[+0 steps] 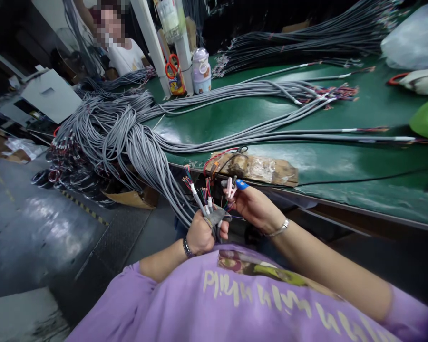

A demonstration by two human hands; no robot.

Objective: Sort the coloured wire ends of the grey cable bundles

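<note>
Left hand (201, 233) closed around grey cables (200, 204), their coloured wire ends (189, 180) splayed upward; right hand (258, 209) beside it, pinching a pink piece (230, 188); beyond, a wooden block (278, 172) on the green bench (242, 113), then a lidded bottle (201, 71)

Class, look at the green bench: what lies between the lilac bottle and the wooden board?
Grey cables run across that stretch, with green tabletop showing between them, as the head view shows.

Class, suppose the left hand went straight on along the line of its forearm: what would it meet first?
Most likely the right hand: the left hand, closed round grey cables, points towards it. Depth is unclear from one view, so it might pass underneath.
</note>
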